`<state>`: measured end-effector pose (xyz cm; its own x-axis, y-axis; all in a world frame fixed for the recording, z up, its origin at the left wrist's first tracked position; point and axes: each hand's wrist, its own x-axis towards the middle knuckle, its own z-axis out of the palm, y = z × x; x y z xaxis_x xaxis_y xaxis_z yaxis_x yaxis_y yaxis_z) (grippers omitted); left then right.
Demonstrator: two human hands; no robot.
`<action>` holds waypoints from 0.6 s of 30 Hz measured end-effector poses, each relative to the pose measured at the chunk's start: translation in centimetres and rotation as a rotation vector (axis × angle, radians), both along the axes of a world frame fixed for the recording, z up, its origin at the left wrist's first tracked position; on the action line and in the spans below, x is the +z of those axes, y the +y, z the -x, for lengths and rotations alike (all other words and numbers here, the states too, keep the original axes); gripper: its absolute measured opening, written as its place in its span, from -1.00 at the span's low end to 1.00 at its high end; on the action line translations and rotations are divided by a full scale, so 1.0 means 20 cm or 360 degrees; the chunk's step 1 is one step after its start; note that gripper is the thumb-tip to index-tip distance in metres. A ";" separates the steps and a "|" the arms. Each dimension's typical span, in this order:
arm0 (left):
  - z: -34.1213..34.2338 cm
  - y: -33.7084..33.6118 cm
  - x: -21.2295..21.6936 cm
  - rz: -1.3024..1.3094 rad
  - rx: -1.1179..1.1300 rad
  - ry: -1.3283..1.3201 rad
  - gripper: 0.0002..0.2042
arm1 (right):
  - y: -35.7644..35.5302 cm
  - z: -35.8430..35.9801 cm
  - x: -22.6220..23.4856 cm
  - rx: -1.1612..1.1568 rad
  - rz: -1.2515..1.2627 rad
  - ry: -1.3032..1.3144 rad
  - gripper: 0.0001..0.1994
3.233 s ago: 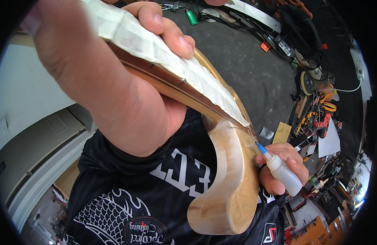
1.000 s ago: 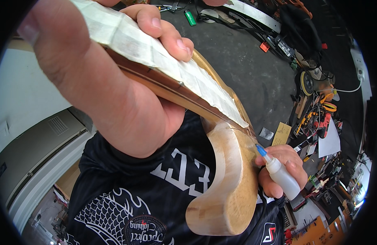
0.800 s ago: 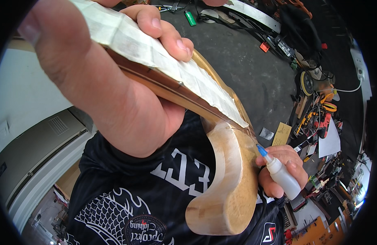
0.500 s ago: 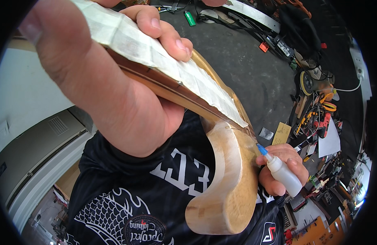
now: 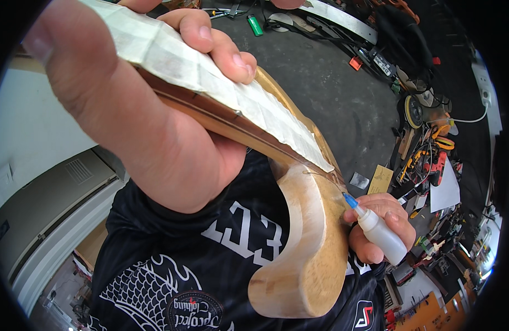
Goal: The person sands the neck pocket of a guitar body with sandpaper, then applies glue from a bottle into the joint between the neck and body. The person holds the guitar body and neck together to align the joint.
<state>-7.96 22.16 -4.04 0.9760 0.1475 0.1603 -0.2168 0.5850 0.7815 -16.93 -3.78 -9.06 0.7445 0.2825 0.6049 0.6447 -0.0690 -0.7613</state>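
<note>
A wooden guitar (image 5: 315,265) with a pale, curved body lies slanted across my torso. Its neck rises toward the upper left, and whitish masking tape (image 5: 227,83) covers the fretboard. My left hand (image 5: 149,121) grips the neck, thumb on the near side and fingers curled over the far edge. At the right, by the body, my right hand (image 5: 387,212) holds a small translucent squeeze bottle (image 5: 382,231) with a blue tip (image 5: 350,200). That tip points at the end of the fretboard, close to the wood; whether it touches I cannot tell.
A dark worktop (image 5: 342,94) spreads behind the guitar. On it lie a green lighter (image 5: 255,25), a tan card (image 5: 381,179) and a sheet of white paper (image 5: 445,190). Tools and cables crowd the right side, among them a red power tool (image 5: 435,168).
The bottle and my right hand have shifted very slightly left. My left hand and the neck have moved a little to the left too, with both grips kept.
</note>
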 end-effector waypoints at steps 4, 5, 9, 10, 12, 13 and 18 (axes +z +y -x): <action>-0.01 0.01 -0.01 -0.0041 -0.0017 -0.0014 -0.23 | 0.00 0.00 0.00 -0.0018 0.0000 -0.0007 -0.33; -0.01 0.01 -0.01 -0.0039 -0.0024 -0.0019 -0.23 | 0.00 0.00 0.00 -0.0021 0.0005 0.0002 -0.34; 0.00 0.01 -0.01 -0.0029 -0.0031 -0.0023 -0.23 | 0.00 0.00 0.00 -0.0027 0.0016 0.0016 -0.34; 0.00 0.01 -0.01 -0.0012 -0.0030 -0.0019 -0.23 | 0.00 0.00 0.00 -0.0032 0.0016 0.0015 -0.34; 0.00 0.01 -0.01 0.0001 -0.0037 -0.0024 -0.23 | 0.01 0.00 0.00 -0.0037 0.0011 0.0009 -0.34; 0.00 0.01 -0.01 -0.0003 -0.0044 -0.0033 -0.23 | 0.01 0.00 0.00 -0.0036 0.0009 0.0005 -0.33; -0.01 0.02 -0.01 -0.0036 -0.0047 -0.0036 -0.23 | 0.01 0.00 -0.01 -0.0037 -0.0022 0.0001 -0.33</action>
<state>-7.80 22.48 -4.28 0.9759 0.1147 0.1855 -0.2175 0.5738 0.7896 -16.97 -3.60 -9.23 0.7512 0.2567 0.6081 0.6425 -0.0734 -0.7628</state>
